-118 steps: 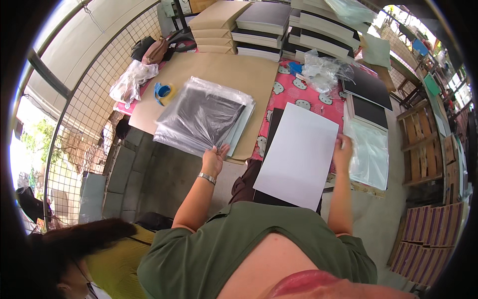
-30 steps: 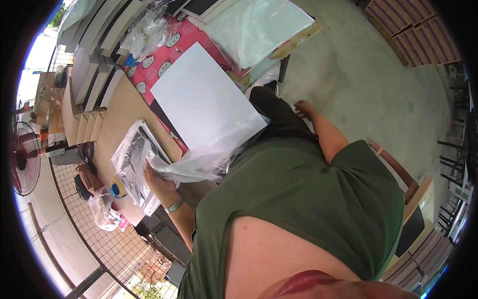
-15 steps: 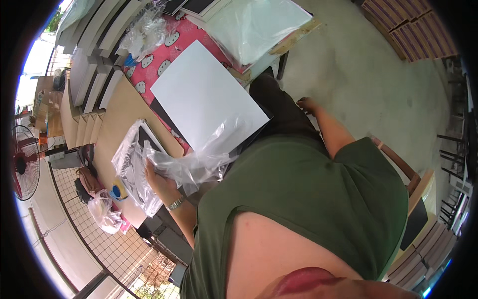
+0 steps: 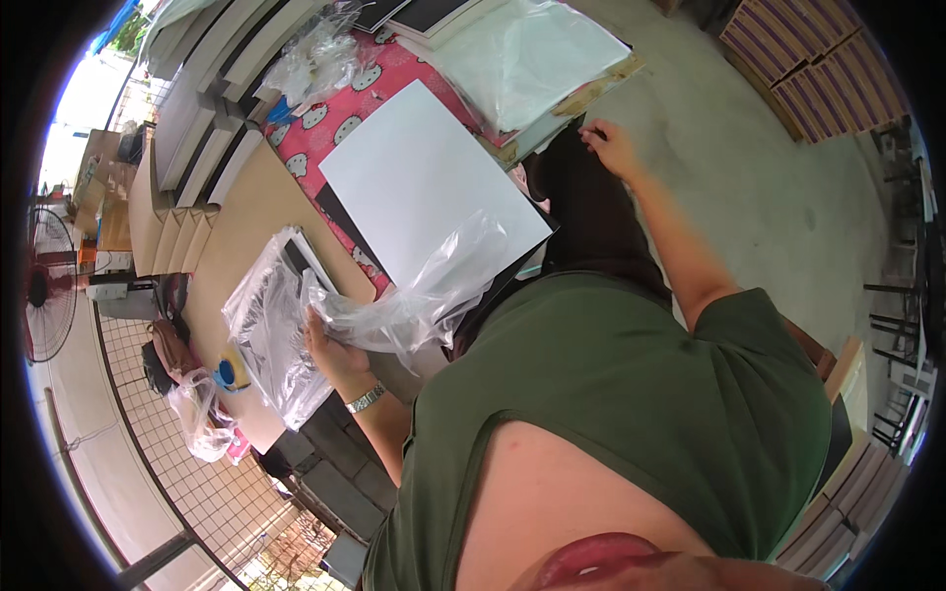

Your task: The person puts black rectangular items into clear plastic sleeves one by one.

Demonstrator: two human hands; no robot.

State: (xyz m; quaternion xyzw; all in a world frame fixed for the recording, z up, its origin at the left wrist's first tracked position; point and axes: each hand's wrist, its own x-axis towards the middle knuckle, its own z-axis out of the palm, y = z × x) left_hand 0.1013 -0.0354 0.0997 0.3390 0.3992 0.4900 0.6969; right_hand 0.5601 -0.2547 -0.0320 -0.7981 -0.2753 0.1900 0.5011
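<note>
Left fingers (image 4: pixel 315 333) touch clear plastic film (image 4: pixel 394 320), whether clamped I cannot tell; right fingers (image 4: pixel 600 129) curl loosely apart.

1. A plain white sheet (image 4: pixel 434 172) tops a black panel (image 4: pixel 342 219), whose dark edge frames the sheet's left side.
2. Beyond the sheet, a bright pink cloth (image 4: pixel 402 74) carries a repeating pattern of white cat faces.
3. Left of the sheet, a tan board (image 4: pixel 232 236) bears a blue-and-yellow tape roll (image 4: pixel 228 373).
4. Across the sheet's near corner, colourless clear plastic (image 4: pixel 434 295) glints white.
5. Below the sheet, a solid dark green shirt (image 4: pixel 611 394).
6. Far right of the sheet, brown cartons (image 4: pixel 838 94) striped purple.
</note>
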